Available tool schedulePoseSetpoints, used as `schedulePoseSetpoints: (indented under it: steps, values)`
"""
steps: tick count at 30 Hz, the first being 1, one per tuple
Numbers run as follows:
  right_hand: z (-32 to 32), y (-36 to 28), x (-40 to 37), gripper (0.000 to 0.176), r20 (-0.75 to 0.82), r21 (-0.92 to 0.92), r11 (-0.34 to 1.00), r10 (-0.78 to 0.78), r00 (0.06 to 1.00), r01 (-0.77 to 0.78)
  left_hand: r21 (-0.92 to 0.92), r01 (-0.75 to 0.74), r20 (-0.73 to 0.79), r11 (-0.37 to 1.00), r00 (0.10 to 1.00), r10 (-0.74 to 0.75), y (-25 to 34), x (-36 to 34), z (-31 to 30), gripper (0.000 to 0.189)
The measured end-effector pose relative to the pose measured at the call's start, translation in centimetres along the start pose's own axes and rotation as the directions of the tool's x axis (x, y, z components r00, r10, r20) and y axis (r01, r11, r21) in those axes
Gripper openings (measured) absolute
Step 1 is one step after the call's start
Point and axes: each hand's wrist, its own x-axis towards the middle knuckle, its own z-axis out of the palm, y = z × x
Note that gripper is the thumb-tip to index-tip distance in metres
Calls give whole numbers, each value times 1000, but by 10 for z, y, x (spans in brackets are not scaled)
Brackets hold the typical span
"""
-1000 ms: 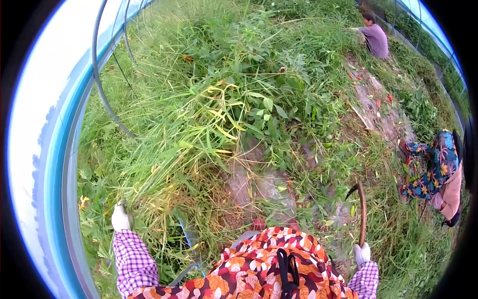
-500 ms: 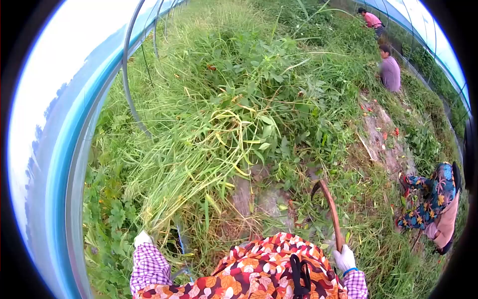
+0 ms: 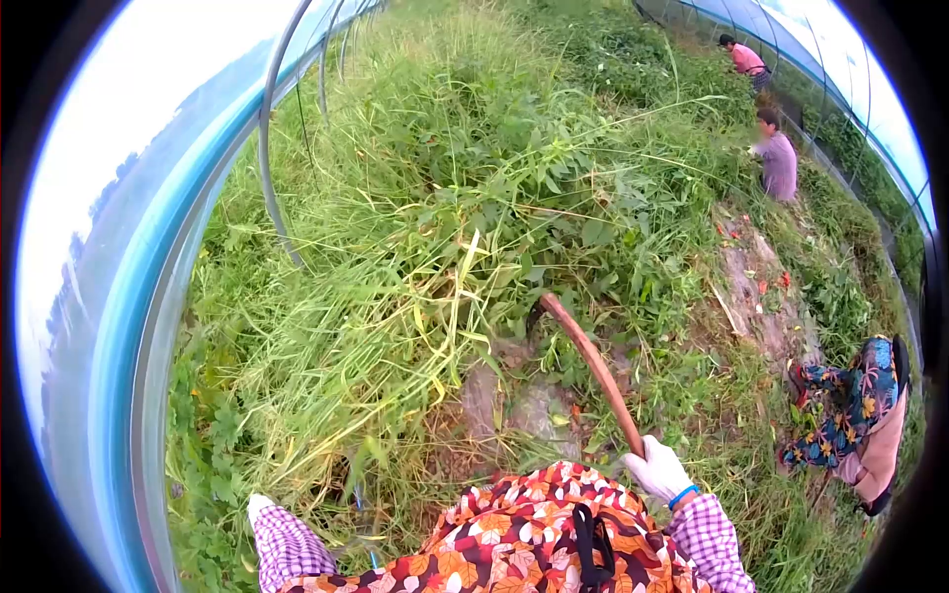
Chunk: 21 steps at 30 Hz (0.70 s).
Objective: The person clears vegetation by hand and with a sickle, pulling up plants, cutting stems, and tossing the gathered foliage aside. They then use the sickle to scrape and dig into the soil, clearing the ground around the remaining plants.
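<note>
1 right hand (image 3: 660, 470), closed around a sickle (image 3: 599, 371), is swinging it inward to the leafy plants (image 3: 585, 235), bringing them within reach, while the left hand (image 3: 259, 505) is hiding its grip beside grass (image 3: 331, 395).

the sickle handle (image 3: 598, 371) looks like smooth brown wood with a faint sheen, while the gloves (image 3: 660, 468) look like matt white cloth. checked sleeves (image 3: 704, 539) and a leaf-print garment (image 3: 554, 514) look like soft, matt, creased cloth; the side sheeting (image 3: 148, 267) looks like smooth plastic film, glossy along its blue band.
</note>
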Motion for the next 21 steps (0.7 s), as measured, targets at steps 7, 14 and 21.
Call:
schedulePoseSetpoints:
  steps: [7, 14, 21]
  values:
    - [20, -64, 62, 50, 79, -125, 982, -131, 988, 140, 40, 33, 37, 999, 999, -34, 17, -35, 24, 32]
    - [49, -109, 114, 49, 180, -224, 933, -245, 952, 283, 84, -136, 99, 987, 987, 128, 38, -76, -1, 49]
    - [58, -139, 122, 47, 239, -303, 878, -305, 922, 370, -383, 31, 499, 923, 848, 179, 79, -134, -87, 86]
